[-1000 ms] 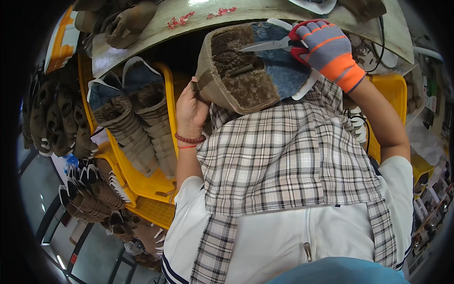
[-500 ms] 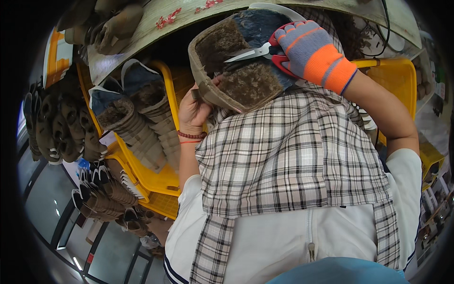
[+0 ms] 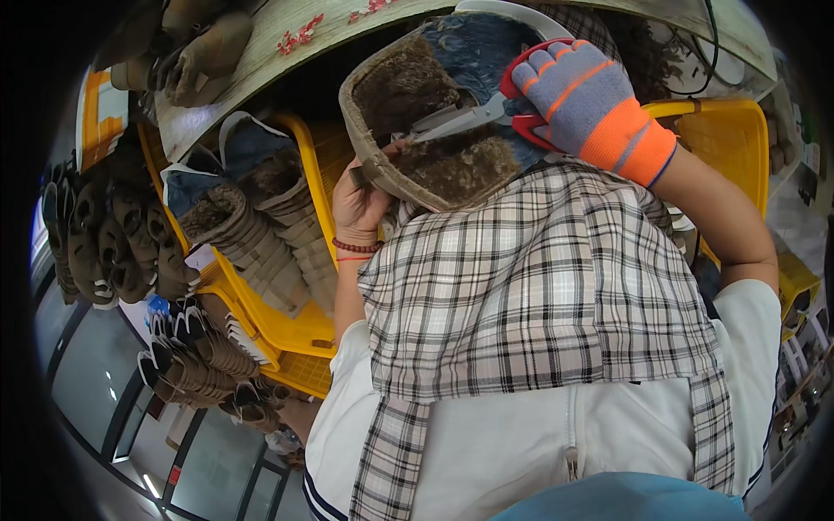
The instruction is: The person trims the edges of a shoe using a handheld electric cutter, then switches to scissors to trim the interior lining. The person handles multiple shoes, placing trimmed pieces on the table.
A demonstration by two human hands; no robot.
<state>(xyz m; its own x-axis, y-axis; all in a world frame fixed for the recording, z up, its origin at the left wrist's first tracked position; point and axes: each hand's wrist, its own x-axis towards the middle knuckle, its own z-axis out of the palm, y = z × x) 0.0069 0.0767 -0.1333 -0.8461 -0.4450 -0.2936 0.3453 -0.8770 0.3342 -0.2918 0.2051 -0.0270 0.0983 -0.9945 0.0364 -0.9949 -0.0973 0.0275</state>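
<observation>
A boot upper (image 3: 469,172) rests on my plaid apron, opening toward me, with brown fleece lining and a blue inner part. My bare left hand (image 3: 363,204) is closed on its left rim, the fingertips partly hidden inside. My right hand (image 3: 573,95), in a grey and orange knit glove, grips red-handled scissors (image 3: 473,116) over the opening. The scissors' blades reach into the lining, close to my left fingers, and look blurred.
At left a yellow basket (image 3: 306,174) holds stacked boot uppers (image 3: 252,230). More brown shoes hang or pile at far left (image 3: 122,234). Another yellow basket (image 3: 738,143) stands at right. A worktable (image 3: 304,39) with several shoes runs along the top.
The gloved right hand has moved slightly right with the scissors. The blades have turned and look further apart. The boot upper has shifted slightly left; my left hand still holds its rim.
</observation>
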